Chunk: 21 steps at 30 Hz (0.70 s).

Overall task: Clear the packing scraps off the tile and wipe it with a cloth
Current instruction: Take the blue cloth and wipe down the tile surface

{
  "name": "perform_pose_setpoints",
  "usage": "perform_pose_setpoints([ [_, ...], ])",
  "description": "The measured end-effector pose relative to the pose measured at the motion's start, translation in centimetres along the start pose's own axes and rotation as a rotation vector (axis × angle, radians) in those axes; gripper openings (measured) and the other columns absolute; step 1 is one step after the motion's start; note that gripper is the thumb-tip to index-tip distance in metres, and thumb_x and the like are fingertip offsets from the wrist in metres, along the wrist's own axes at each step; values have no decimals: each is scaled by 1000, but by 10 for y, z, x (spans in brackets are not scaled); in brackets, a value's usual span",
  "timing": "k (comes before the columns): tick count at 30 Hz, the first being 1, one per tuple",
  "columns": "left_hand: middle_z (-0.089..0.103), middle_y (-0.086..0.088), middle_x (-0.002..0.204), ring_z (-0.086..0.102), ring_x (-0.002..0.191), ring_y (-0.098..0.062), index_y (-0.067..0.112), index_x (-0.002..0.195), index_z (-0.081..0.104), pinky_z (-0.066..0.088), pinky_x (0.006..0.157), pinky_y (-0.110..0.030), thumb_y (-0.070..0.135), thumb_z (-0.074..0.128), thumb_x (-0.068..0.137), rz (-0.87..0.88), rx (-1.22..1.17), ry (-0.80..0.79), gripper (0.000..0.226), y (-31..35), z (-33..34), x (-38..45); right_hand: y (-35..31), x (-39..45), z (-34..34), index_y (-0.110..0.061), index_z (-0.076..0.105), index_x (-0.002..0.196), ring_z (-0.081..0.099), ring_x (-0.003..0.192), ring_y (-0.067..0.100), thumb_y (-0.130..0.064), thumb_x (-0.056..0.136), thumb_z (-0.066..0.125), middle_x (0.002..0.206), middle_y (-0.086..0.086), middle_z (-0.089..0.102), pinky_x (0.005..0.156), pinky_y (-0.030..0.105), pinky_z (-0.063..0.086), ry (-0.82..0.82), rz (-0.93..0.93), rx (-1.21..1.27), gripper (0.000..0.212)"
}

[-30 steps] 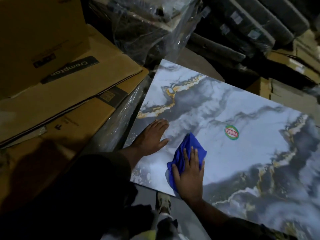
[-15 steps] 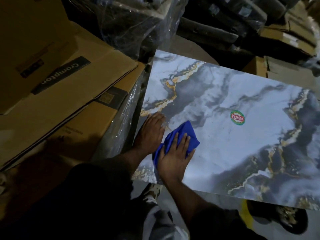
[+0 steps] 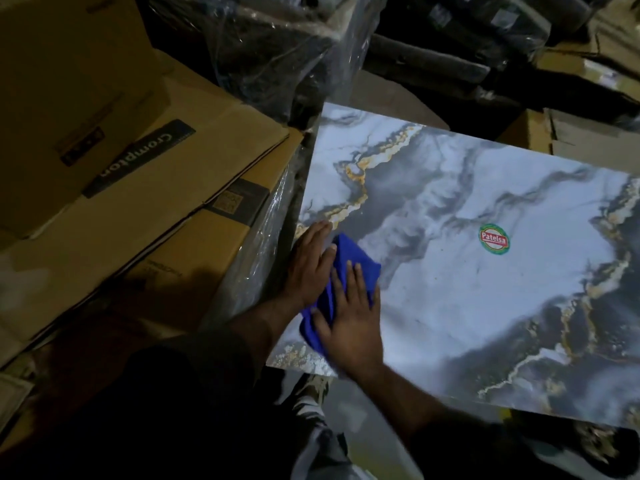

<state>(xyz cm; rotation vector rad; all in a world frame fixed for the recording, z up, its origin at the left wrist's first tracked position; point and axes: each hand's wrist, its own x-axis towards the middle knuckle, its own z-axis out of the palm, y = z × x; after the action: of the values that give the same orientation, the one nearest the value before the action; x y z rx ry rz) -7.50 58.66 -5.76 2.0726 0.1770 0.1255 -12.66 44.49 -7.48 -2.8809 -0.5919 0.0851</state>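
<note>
- The tile (image 3: 485, 282), marbled white and grey with gold veins, lies flat and fills the right half of the view.
- A blue cloth (image 3: 349, 268) sits on the tile near its left edge, bunched into folds.
- The right hand (image 3: 349, 327) lies flat on the cloth with fingers spread, pressing it against the tile; it is not closed around it.
- The left hand (image 3: 308, 265) rests flat and open at the tile's left edge, fingers together, its thumb side touching the cloth.
- A round red and green sticker (image 3: 494, 239) sits on the tile, well apart from the cloth to the right.
- Flattened cardboard boxes (image 3: 145, 188) lie stacked beside the tile on the left.
- Dark bundles in clear plastic wrap (image 3: 270, 46) are piled beyond the tile.
</note>
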Motion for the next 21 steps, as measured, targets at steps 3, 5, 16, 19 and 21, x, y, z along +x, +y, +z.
perform_pose_setpoints([
  [3, 47, -13, 152, 41, 143, -24, 2, 143, 51, 29, 122, -38, 25, 35, 97, -101, -143, 25, 54, 4, -7, 5, -42, -39, 15, -16, 32, 158, 5, 157, 30, -64, 93, 42, 168, 15, 19, 122, 62, 14, 9, 164, -20, 82],
  [5, 49, -13, 148, 44, 139, -22, 3, 140, 54, 31, 119, -30, 24, 36, 98, -153, -203, 46, 50, 6, -9, 9, -57, -39, 17, -11, 38, 155, 7, 157, 33, -66, 94, 39, 166, 19, 21, 121, 64, 16, -1, 245, -31, 82],
  [16, 64, -17, 132, 58, 125, -31, 1, 125, 65, 46, 109, -45, 19, 36, 100, -229, -101, 116, 42, 11, -5, 29, -39, 70, 3, -12, 8, 163, -12, 156, 31, -56, 94, 13, 169, 16, -6, 122, 62, -1, -36, 426, 29, 82],
  [19, 63, -26, 130, 58, 125, -38, -7, 124, 64, 44, 110, -47, 1, 45, 99, -194, -17, 76, 33, 10, 2, 36, -25, 107, -3, -13, 6, 163, -13, 156, 32, -51, 95, 3, 169, 16, -8, 121, 62, -1, -13, 405, 21, 78],
  [21, 62, -22, 135, 54, 131, -35, -5, 128, 63, 39, 115, -46, 11, 38, 102, -159, 28, 94, 39, 14, 5, 44, -16, 130, -5, -14, 6, 163, -11, 156, 31, -53, 96, 0, 169, 16, -6, 122, 62, -1, -7, 395, 4, 78],
])
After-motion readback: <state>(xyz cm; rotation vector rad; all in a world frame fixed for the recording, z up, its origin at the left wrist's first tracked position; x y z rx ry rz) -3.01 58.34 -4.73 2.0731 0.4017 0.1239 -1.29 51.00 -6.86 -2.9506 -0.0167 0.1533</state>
